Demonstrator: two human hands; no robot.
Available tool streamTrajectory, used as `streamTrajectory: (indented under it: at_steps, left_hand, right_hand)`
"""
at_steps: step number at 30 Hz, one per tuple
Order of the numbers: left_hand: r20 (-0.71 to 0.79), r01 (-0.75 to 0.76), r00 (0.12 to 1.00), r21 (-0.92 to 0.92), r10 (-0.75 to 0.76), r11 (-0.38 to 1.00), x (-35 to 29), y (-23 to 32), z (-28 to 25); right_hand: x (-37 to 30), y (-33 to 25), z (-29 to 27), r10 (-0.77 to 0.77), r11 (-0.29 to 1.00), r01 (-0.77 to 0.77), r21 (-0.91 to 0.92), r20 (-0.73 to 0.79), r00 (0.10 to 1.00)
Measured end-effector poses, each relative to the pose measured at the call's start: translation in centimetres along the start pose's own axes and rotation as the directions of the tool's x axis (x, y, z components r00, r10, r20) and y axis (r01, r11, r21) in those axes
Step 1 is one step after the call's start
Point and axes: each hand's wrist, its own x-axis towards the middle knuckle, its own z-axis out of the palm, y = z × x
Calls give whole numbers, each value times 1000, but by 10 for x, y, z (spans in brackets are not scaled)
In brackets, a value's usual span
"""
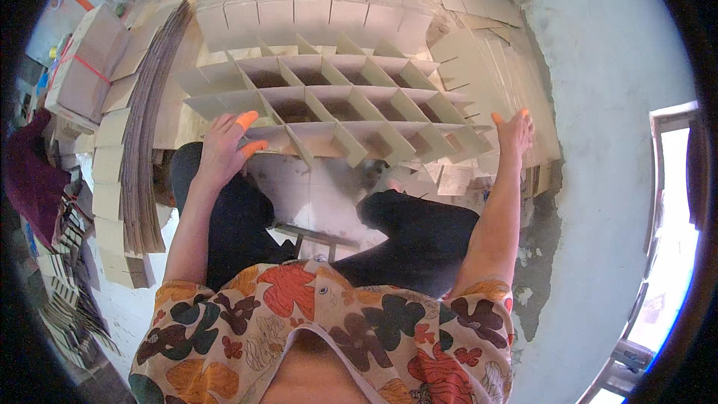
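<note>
A cardboard divider grid (pixel 329 105) of interlocked grey-brown strips stands in front of me, its cells open upward. My left hand (pixel 217 151) is at the near left corner, with orange covers on thumb and forefinger. Those two fingers are spread apart around the left end of the front strip (pixel 336 135); whether they touch it I cannot tell. Beside the right end of the grid is my right hand (pixel 514 135), its thumb and fingers apart, orange tips showing and nothing held.
Slotted cardboard sheets (pixel 314 15) are stacked behind the grid. More flat cardboard (pixel 493 75) lies at the right, by a pale wall (pixel 613 90). At the left are a long row of cardboard strips (pixel 146 157), a carton (pixel 86 63) and a dark red cloth (pixel 36 176).
</note>
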Motion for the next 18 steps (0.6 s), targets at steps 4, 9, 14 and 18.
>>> streamTrajectory:
  at_steps: [4, 9, 14, 18]
  left_hand:
    - [-41, -18, 999, 30, 19, 999, 3, 2, 1]
    - [-40, -25, 999, 103, 30, 994, 0, -2, 1]
    - [-70, 8, 998, 90, -2, 996, 4, 4, -3]
    - [-127, -7, 992, 122, 22, 993, -2, -2, -10]
  right_hand:
    - [0, 29, 42, -70, 991, 71, -112, 14, 997]
    - [1, 23, 45, -171, 982, 168, -83, -32, 985]
    - [6, 45, 47, -110, 992, 121, 26, -262, 959]
    - [8, 45, 9, -7, 971, 80, 227, -306, 952]
